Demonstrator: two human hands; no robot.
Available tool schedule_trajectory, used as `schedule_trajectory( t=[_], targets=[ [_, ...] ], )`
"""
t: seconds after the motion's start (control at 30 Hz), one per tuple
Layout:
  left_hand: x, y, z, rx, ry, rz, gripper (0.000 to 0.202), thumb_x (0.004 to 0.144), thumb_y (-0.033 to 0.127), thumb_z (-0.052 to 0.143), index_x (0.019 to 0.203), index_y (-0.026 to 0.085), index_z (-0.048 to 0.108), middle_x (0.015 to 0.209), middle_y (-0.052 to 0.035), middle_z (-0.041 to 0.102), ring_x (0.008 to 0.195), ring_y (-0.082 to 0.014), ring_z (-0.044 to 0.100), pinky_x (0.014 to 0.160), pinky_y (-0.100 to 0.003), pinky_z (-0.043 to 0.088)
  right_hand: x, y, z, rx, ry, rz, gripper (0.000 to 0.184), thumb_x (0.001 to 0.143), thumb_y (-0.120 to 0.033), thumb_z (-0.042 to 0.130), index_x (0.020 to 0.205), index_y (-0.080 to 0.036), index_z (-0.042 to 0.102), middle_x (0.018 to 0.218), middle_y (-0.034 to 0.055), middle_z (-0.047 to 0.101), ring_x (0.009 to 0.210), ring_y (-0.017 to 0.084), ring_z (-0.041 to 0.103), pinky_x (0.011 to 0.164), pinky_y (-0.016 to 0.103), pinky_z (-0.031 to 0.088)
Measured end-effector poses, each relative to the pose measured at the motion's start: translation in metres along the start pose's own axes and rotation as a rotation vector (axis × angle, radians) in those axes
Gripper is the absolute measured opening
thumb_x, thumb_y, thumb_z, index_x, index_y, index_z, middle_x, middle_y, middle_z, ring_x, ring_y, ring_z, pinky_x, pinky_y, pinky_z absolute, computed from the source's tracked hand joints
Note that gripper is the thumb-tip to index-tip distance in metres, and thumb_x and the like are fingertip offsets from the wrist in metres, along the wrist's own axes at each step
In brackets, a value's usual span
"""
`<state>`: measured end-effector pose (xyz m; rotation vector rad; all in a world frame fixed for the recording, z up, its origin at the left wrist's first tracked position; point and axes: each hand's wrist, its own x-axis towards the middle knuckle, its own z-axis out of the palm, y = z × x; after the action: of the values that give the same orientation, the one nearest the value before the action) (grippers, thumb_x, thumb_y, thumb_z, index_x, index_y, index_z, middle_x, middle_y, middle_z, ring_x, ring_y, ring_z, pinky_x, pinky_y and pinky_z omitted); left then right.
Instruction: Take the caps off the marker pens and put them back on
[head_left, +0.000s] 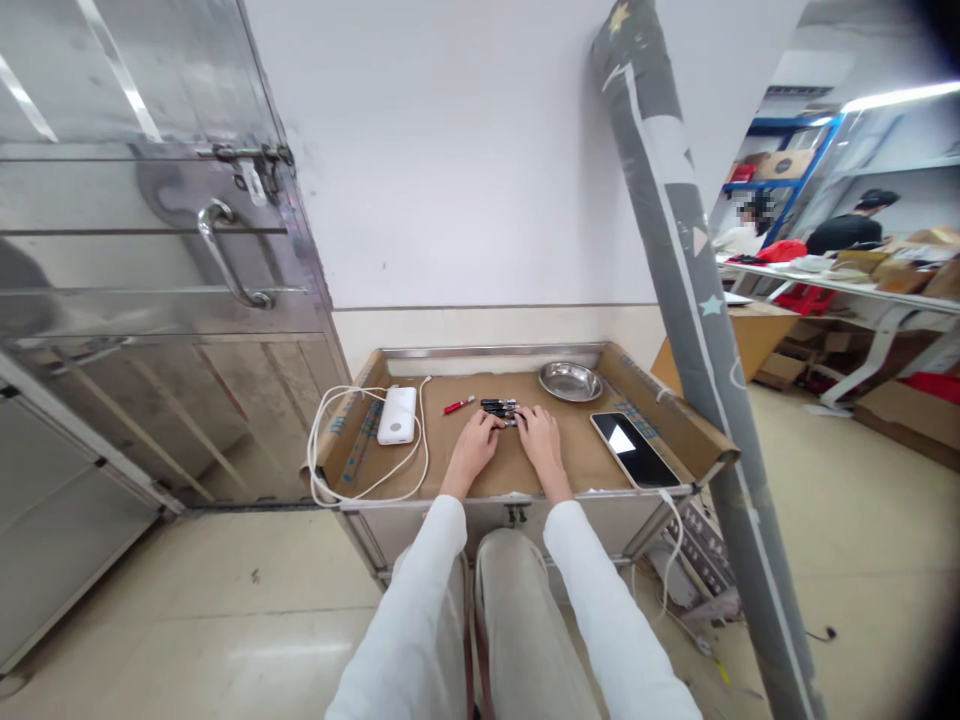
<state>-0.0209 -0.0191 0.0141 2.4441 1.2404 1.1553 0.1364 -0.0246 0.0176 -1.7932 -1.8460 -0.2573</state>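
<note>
Several short, slim black tools with silvery ends (498, 405) lie side by side on the cardboard-covered worktop (465, 470). Their exact kind is too small to make out. My left hand (475, 447) is at the left end of the nearest one, its fingers drawn together on it. At the right end of the same row, my right hand (540, 437) has its fingertips closed on the tools. A similar red tool with a silvery tip (458, 406) lies apart, just left of the row.
A white power bank (397, 415) with a looped white cable (426, 440) lies left. On the right are a shallow metal bowl (571, 381) and a phone (636, 449). A long grey patterned roll (697, 270) leans beside the worktop. Two people sit at a far table (907, 290).
</note>
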Motion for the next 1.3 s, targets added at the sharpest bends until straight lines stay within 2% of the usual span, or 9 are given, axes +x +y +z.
schedule_trajectory(
  t=[0.13,0.37,0.5,0.6,0.83,1.07,1.13,1.3],
  targets=[
    [0.002,0.001,0.002,-0.008,0.011,-0.035,0.018,0.082,0.008,0.049,0.096,0.018,0.056,0.096,-0.0061,0.052,0.095,-0.0190,0.056,0.090,-0.036,0.046,0.000,0.002,0.004,-0.034,0.012,0.005,0.026,0.094,-0.026,0.039,0.103,-0.019,0.062,0.096,0.0079,0.061,0.091,0.019,0.052,0.078,0.028,0.032],
    [0.002,0.004,0.001,-0.021,-0.031,-0.099,0.009,0.088,0.017,0.046,0.089,0.019,0.055,0.091,-0.0039,0.052,0.082,-0.0162,0.056,0.083,-0.033,0.047,0.001,0.002,0.001,-0.020,0.041,0.050,0.028,0.096,-0.026,0.035,0.102,-0.017,0.060,0.096,0.0081,0.062,0.090,0.018,0.053,0.078,0.028,0.031],
    [0.001,0.004,0.001,-0.005,-0.042,-0.064,0.017,0.086,0.010,0.042,0.093,0.019,0.056,0.094,-0.0050,0.052,0.086,-0.0162,0.056,0.085,-0.032,0.047,0.001,-0.001,-0.002,-0.047,0.057,0.069,0.029,0.096,-0.023,0.031,0.101,-0.016,0.059,0.095,0.0087,0.062,0.089,0.018,0.054,0.077,0.029,0.031],
    [0.000,0.002,0.002,0.002,-0.065,-0.036,0.021,0.081,0.007,0.047,0.096,0.019,0.056,0.097,-0.0059,0.051,0.091,-0.0175,0.055,0.089,-0.034,0.046,0.001,-0.002,-0.003,-0.057,0.055,0.058,0.030,0.097,-0.023,0.029,0.099,-0.015,0.058,0.095,0.0096,0.062,0.088,0.018,0.053,0.077,0.029,0.031],
    [0.002,-0.003,0.005,0.015,-0.091,-0.025,0.006,0.086,0.015,0.051,0.087,0.018,0.056,0.093,-0.0061,0.054,0.092,-0.0194,0.054,0.088,-0.036,0.046,0.001,-0.001,-0.003,-0.062,0.073,0.067,0.031,0.097,-0.026,0.030,0.103,-0.017,0.059,0.095,0.0089,0.061,0.088,0.019,0.053,0.076,0.029,0.031],
    [0.015,0.004,0.007,0.168,0.040,-0.056,0.009,0.091,0.021,0.046,0.093,0.018,0.054,0.096,-0.0060,0.056,0.095,-0.0195,0.054,0.090,-0.035,0.043,0.002,0.001,-0.001,-0.059,0.111,0.131,0.034,0.097,-0.030,0.029,0.110,-0.020,0.059,0.095,0.0092,0.060,0.084,0.018,0.052,0.075,0.030,0.030],
    [0.019,0.004,0.009,0.203,0.047,-0.083,0.010,0.092,0.020,0.045,0.094,0.017,0.054,0.095,-0.0065,0.056,0.096,-0.0200,0.054,0.091,-0.036,0.042,0.002,0.002,0.001,-0.060,0.133,0.150,0.035,0.098,-0.031,0.028,0.111,-0.021,0.059,0.095,0.0091,0.060,0.084,0.018,0.053,0.075,0.030,0.030],
    [0.019,0.009,0.011,0.164,0.075,-0.067,0.018,0.093,0.019,0.039,0.106,0.017,0.052,0.102,-0.0085,0.055,0.099,-0.0203,0.054,0.092,-0.037,0.043,0.002,0.002,0.002,-0.037,0.145,0.152,0.037,0.098,-0.027,0.023,0.112,-0.018,0.056,0.097,0.0094,0.060,0.087,0.018,0.054,0.076,0.029,0.031]
  ],
)
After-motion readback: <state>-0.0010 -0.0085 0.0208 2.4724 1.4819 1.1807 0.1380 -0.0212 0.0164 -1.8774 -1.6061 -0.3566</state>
